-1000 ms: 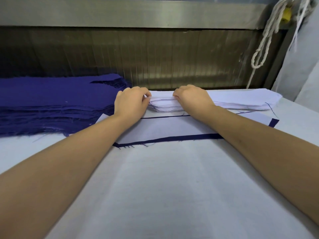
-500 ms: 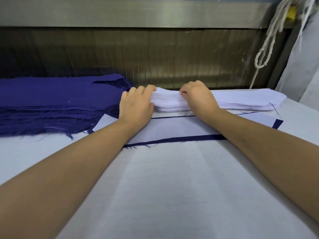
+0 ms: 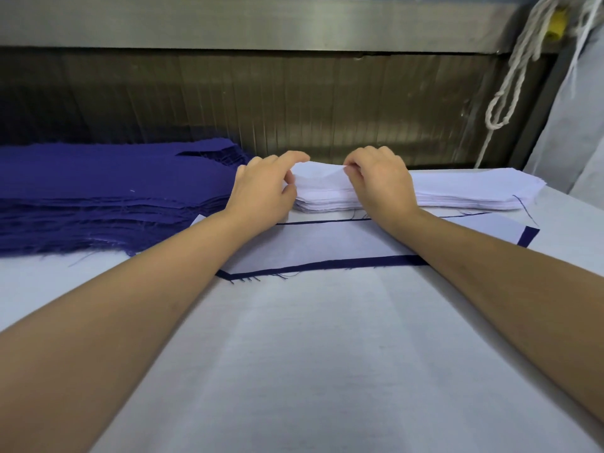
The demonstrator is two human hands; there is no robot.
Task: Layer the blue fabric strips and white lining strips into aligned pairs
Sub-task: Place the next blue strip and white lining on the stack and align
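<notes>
A thick stack of blue fabric strips [image 3: 98, 191] lies at the back left of the table. To its right sits a stack of white lining strips [image 3: 457, 191]. In front of both lies a layered pair [image 3: 327, 243], white lining on a blue strip whose edge shows as a dark border. My left hand [image 3: 261, 191] pinches the left end of the top lining strip [image 3: 318, 173], which is lifted slightly off the stack. My right hand [image 3: 379, 181] pinches the same strip a little further right, with its fingers curled on the strip's edge.
The white padded table [image 3: 310, 371] stretches toward me. A metal machine housing [image 3: 261, 24] with a dark slatted front runs along the back. A white rope [image 3: 510, 80] hangs at the back right, beside pale cloth.
Both hands have raised the top white strip's left end off the stack; a second ago they were pressed at its edge. The left hand has shifted slightly right and up.
</notes>
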